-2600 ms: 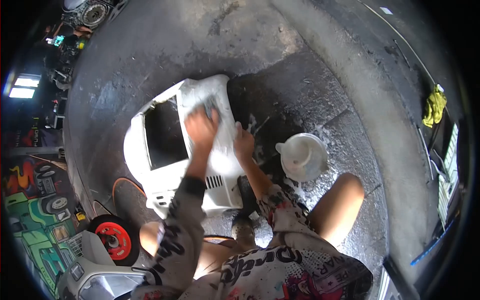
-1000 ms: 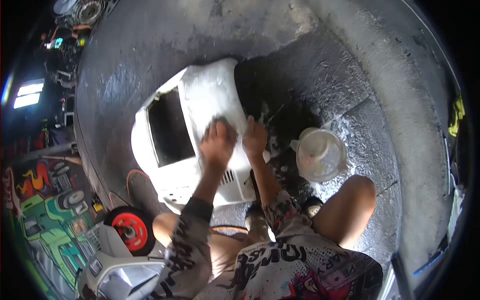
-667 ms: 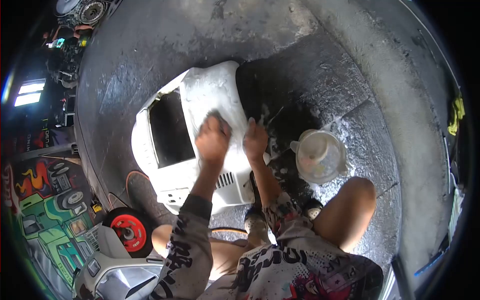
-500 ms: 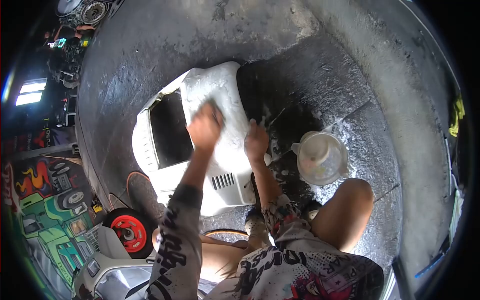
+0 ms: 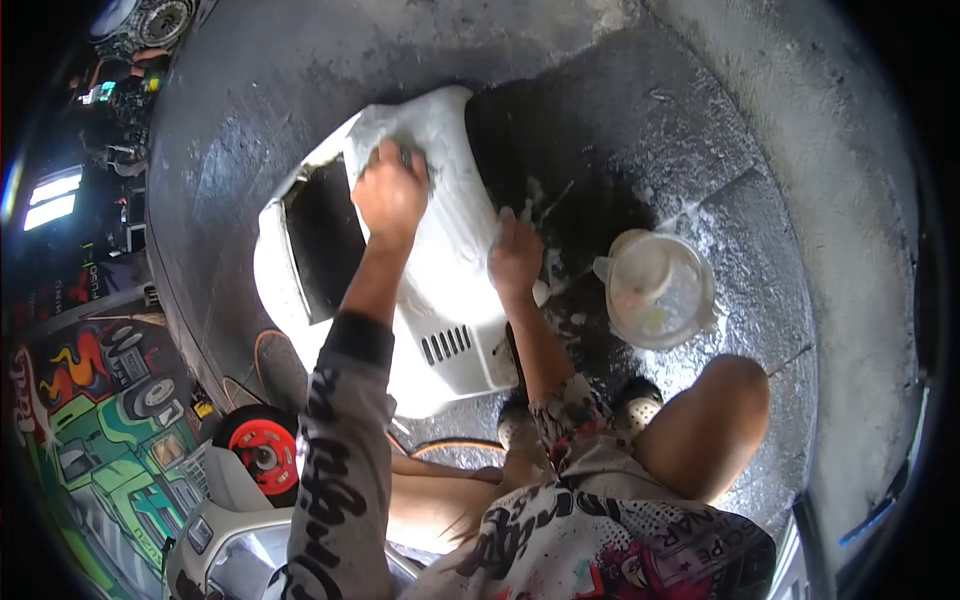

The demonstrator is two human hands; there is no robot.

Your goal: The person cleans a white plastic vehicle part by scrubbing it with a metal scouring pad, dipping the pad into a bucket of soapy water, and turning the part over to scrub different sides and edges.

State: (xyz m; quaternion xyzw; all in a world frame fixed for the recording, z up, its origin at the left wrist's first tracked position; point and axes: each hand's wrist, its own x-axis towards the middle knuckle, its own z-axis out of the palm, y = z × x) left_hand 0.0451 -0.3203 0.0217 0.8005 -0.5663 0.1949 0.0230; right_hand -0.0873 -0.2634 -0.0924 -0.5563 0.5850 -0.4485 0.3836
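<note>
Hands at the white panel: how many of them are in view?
2. The left hand is on the white panel, beside its dark opening; the right hand is at the panel's edge, toward the pale container.

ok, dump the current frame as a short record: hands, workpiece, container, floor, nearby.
left hand: on a small dark pad, mostly hidden, against the workpiece's upper face
right hand: at the workpiece's right edge; finger placement unclear
workpiece: white panel, on the floor, with a large opening and a row of dark slots
container: translucent, spouted, right of the panel, apart from it; contents unclear
floor: dark, wet-looking around the container
nearby: red-rimmed wheel, lower left
</note>
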